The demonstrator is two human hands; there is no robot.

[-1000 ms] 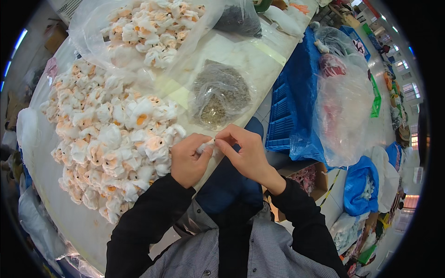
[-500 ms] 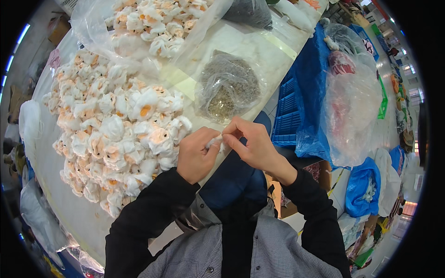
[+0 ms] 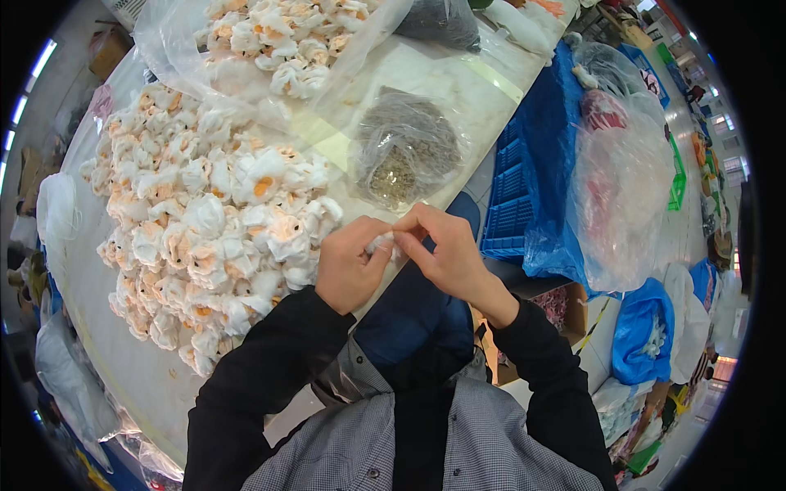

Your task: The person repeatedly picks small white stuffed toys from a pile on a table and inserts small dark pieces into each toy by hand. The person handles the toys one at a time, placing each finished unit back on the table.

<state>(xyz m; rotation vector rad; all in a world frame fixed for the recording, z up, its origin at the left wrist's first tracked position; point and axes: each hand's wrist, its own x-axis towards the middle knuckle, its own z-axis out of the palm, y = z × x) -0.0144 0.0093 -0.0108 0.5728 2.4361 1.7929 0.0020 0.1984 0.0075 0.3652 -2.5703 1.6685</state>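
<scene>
Over the near edge of the table, my two hands meet in front of my body. My left hand [image 3: 350, 260] is closed round a small white fluffy plush piece [image 3: 379, 243], mostly covered by the fingers. Thumb and forefinger of my right hand [image 3: 446, 254] pinch together at the piece's edge; anything finer between them is too small to make out. Left of my hands spreads a big heap of white and peach plush pieces [image 3: 209, 217], some with orange patches and dark dots. Just beyond the hands lies a clear plastic bag [image 3: 413, 147] of grey-brown loose material.
More plush pieces [image 3: 286, 41] lie in clear plastic at the back, near a dark filled bag [image 3: 442, 23]. Right of the table [image 3: 483, 106] stand a blue crate [image 3: 506, 196] with blue sheeting, a large clear bag [image 3: 618, 204] and a blue bag [image 3: 643, 331].
My hands stay together at nearly the same spot, the fingers shifting only slightly on the white piece. The view has moved a little.
</scene>
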